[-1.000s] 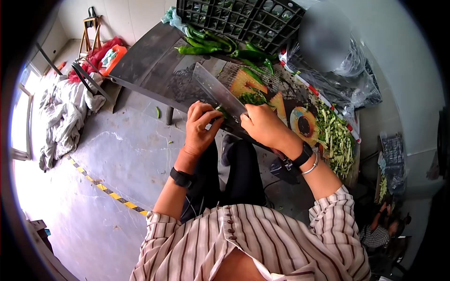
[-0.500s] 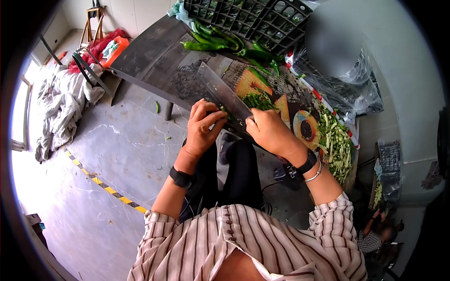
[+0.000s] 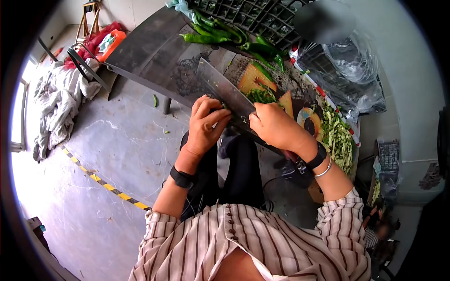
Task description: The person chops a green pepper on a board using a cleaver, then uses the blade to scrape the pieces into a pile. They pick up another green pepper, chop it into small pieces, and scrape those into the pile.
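Note:
A wide cleaver (image 3: 224, 86) lies slanted over the near edge of the dark table (image 3: 154, 56), its handle inside my right hand (image 3: 274, 122). My left hand (image 3: 206, 122) is closed beside the blade, fingertips pinched at a small green piece that they mostly hide. Behind the blade is a pile of chopped green pepper (image 3: 260, 96). Whole green peppers (image 3: 211, 35) lie at the far side of the table, more of them (image 3: 265, 50) further right. Pale green shreds (image 3: 337, 140) are heaped on the right.
A black crate (image 3: 248, 21) and a plastic-wrapped crate (image 3: 342, 70) stand behind the table. Cloth (image 3: 63, 103) and an orange bag (image 3: 111, 44) are at the left. Yellow-black tape (image 3: 105, 185) crosses the floor. Another person (image 3: 375, 234) is at the lower right.
My right hand has shifted slightly right with the cleaver handle. My left hand stays nearly in place by the blade. The view has also shifted a little.

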Action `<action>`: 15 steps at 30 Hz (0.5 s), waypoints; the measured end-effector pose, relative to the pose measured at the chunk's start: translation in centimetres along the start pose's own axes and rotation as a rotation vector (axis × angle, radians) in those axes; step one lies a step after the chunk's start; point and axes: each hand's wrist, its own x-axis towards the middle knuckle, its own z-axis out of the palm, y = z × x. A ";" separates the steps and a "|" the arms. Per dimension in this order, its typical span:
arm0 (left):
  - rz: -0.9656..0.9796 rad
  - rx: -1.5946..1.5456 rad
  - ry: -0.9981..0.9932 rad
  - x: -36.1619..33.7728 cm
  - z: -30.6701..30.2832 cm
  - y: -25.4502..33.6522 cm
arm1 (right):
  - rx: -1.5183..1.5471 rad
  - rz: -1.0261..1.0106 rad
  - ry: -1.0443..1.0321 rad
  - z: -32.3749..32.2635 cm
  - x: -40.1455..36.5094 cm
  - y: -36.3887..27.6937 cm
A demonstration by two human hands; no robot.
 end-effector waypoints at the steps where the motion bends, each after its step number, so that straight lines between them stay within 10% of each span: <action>1: -0.002 -0.004 0.001 0.0 0.0 0.0 | -0.001 0.015 -0.009 -0.2 0.1 -0.2; 15: 0.000 0.012 -0.039 -0.1 0.1 -0.4 | 0.043 0.225 -0.105 -1.2 0.8 -2.2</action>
